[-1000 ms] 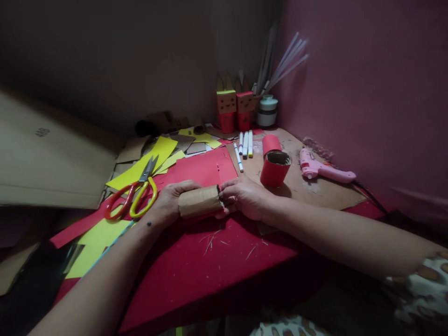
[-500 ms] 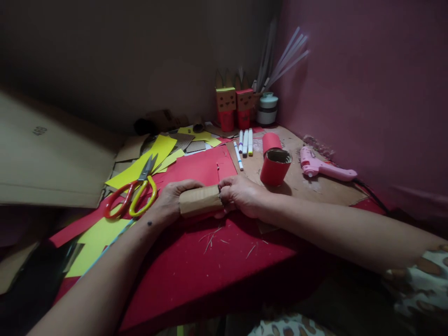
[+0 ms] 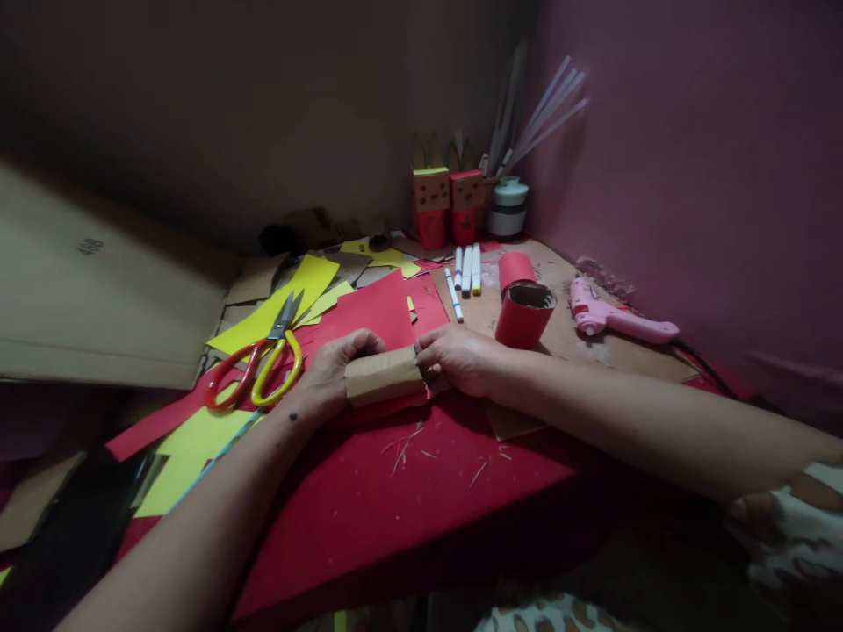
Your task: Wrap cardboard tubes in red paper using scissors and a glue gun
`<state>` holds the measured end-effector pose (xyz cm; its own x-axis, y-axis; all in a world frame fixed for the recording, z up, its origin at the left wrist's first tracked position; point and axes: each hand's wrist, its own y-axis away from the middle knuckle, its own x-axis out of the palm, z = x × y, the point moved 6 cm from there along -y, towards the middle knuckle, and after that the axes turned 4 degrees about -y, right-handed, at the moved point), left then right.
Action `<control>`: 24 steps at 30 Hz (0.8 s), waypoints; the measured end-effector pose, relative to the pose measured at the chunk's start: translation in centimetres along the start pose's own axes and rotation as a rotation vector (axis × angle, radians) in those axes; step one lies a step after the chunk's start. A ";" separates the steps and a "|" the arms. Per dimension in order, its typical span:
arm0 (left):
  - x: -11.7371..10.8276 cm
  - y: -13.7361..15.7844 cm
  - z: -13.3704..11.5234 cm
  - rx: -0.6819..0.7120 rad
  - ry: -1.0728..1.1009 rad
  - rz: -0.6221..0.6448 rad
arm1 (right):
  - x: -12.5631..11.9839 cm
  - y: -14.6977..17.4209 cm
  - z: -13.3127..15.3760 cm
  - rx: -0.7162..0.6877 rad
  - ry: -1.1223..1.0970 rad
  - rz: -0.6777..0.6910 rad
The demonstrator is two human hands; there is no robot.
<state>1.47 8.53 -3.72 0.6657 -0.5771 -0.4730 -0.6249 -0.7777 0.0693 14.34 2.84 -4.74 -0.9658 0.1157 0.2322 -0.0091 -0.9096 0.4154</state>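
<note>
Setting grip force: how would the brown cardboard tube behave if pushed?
Probably light: the tube is cardboard. Likely fairly stiff, showing no sag between left hand and right hand. May roll, given its rounded side.

Dim light, soft dark corners.

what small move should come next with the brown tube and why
I'd probably press lightly along the right-hand rim of the brown cardboard tube with the right hand: that rim looks uneven, this hand's fingertips are at it, and the left hand holds the other end.
</note>
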 end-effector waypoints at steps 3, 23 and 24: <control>-0.1 -0.2 0.3 0.006 -0.013 0.006 | -0.2 -0.2 0.2 -0.039 0.024 -0.014; -0.5 0.2 -0.5 0.048 -0.180 0.015 | -0.7 -1.1 -0.8 -0.066 -0.040 -0.019; -0.7 0.4 -0.9 0.043 -0.161 0.005 | -0.7 -1.0 -0.8 -0.045 -0.078 -0.025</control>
<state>1.15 8.42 -2.61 0.5906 -0.5309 -0.6077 -0.6474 -0.7613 0.0359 14.85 3.37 -6.01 -0.9421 0.1680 0.2901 -0.0466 -0.9227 0.3828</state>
